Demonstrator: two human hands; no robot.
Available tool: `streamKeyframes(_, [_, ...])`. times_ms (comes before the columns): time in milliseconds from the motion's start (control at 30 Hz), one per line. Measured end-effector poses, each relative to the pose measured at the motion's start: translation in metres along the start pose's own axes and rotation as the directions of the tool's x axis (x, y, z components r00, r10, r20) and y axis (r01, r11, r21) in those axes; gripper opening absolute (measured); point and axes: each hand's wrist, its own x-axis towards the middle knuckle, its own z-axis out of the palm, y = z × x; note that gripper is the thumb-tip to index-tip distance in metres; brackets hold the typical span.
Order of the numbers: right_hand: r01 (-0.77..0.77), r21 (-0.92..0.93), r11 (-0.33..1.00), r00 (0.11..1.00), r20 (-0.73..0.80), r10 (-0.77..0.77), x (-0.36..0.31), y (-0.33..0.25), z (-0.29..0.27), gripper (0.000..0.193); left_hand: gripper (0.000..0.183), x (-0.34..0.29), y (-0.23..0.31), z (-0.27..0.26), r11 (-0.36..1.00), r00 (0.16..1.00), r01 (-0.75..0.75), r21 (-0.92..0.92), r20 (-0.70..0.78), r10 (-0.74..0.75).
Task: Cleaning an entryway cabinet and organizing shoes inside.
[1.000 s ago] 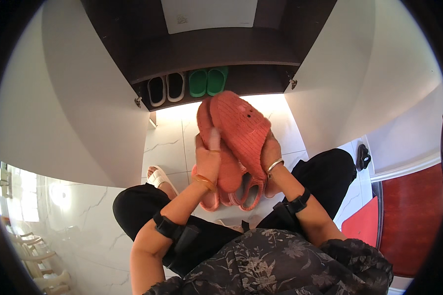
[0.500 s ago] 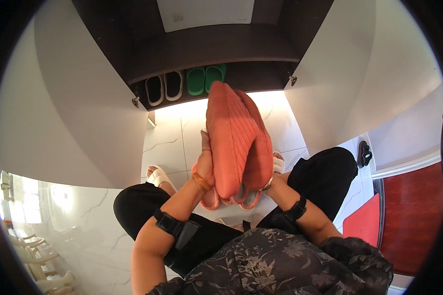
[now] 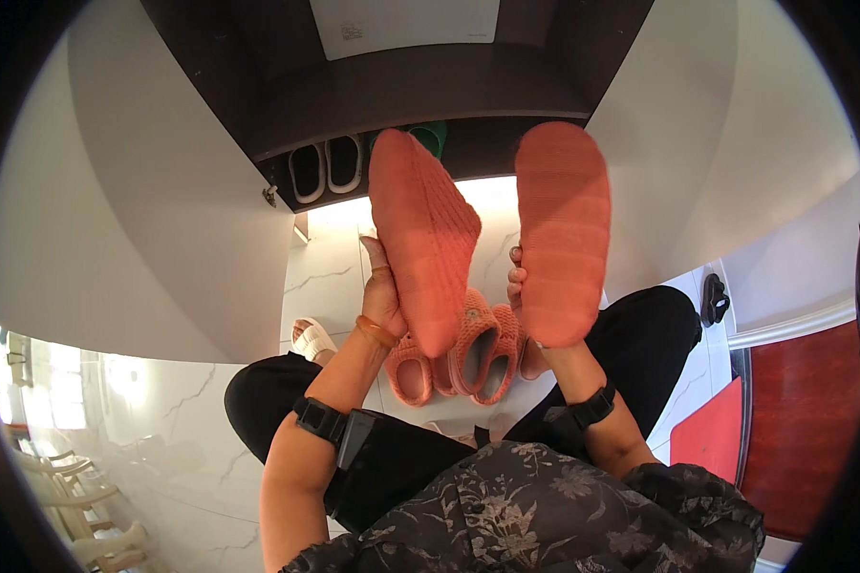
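My left hand (image 3: 382,298) grips a coral slipper (image 3: 420,234) by its lower left side, tilted so its ribbed upper shows. A matching coral slipper (image 3: 564,224) is in my right hand (image 3: 516,285), its flat sole turned toward me; only the fingertips show at its left edge, the rest hidden behind it. The two slippers are held apart in front of the open cabinet. Below them, between my feet, several fuzzy coral slippers (image 3: 410,375) rest on the tiled floor.
Black slippers with pale rims (image 3: 344,164) and a partly hidden green slipper (image 3: 428,139) stand on the cabinet's low shelf (image 3: 420,95). White doors (image 3: 182,220) flank it. Black sandals (image 3: 714,299) and a red mat (image 3: 705,439) lie right; a chair (image 3: 76,501) stands left.
The two coral slippers, held together before, are now apart. My right hand has moved rightward with one and turned its sole toward me, uncovering more of the slippers on the floor.
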Motion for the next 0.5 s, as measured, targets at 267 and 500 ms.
streamKeyframes(267, [-0.120,-0.330,0.936,0.981,-0.184,0.061,-0.028,0.001,0.022,0.033,0.075,0.002,-0.016,0.005,0.992,0.991,-0.037,0.119,-0.125,0.052])
streamKeyframes(500, [-0.123,-0.684,0.719,0.987,-0.158,0.018,-0.015,0.000,-0.005,0.037,0.075,0.006,-0.020,-0.007,0.905,0.965,0.051,0.423,-0.253,0.063])
